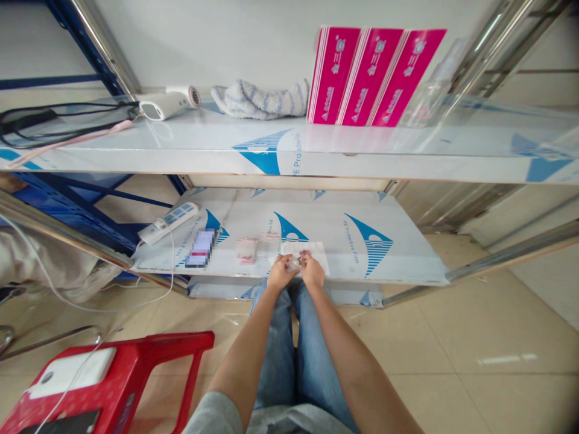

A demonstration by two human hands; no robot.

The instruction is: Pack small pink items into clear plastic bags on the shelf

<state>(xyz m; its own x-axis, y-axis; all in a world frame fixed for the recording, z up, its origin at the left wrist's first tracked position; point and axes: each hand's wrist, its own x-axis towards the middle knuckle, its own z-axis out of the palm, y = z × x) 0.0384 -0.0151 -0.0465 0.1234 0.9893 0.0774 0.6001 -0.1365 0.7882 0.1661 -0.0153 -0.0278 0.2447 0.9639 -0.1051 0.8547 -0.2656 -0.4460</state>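
Head cam: L hand (280,272) & R hand (312,270) close together, fingers pinching small clear pkt (294,261) on white sheet (304,252) atop lower shelf (344,208), pink-filled bags (246,251) lying loose just left, nothing visibly finished.

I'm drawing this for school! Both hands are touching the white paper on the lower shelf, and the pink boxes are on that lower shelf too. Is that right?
Not quite. The head view shows the pink boxes on the upper shelf, not the lower shelf. The rest is right: the left hand and right hand are touching the white paper.
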